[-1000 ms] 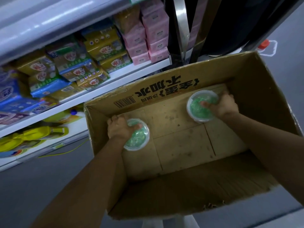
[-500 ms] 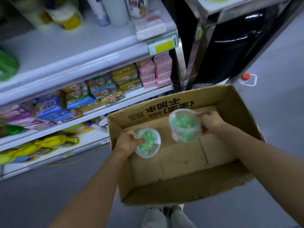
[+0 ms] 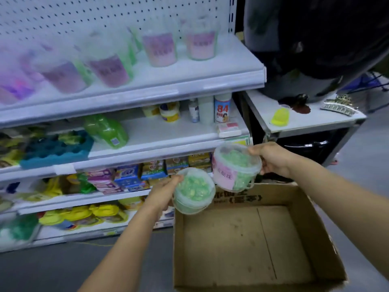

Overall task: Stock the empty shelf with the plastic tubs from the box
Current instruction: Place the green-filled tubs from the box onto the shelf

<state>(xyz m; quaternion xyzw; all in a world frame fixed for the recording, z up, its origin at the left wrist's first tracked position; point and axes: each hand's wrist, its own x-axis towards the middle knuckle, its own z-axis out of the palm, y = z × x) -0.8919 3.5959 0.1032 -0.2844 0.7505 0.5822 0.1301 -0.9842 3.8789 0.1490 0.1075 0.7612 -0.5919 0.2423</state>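
Two clear plastic tubs of green beads sit mid-frame above the open brown cardboard box (image 3: pixel 248 245): our left hand (image 3: pixel 163 191) grips one tub (image 3: pixel 192 191), our right hand (image 3: pixel 271 158) grips the pink-labelled tub (image 3: pixel 235 166).

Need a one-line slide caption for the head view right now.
Each hand, left and right, holds a green-filled tub above the cardboard box.

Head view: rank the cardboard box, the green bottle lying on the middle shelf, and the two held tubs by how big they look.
1. cardboard box, clearly largest.
2. left-hand tub and right-hand tub: look alike, no ranking.
3. green bottle: looks about tub-sized but lies farther from the camera, so unsure.
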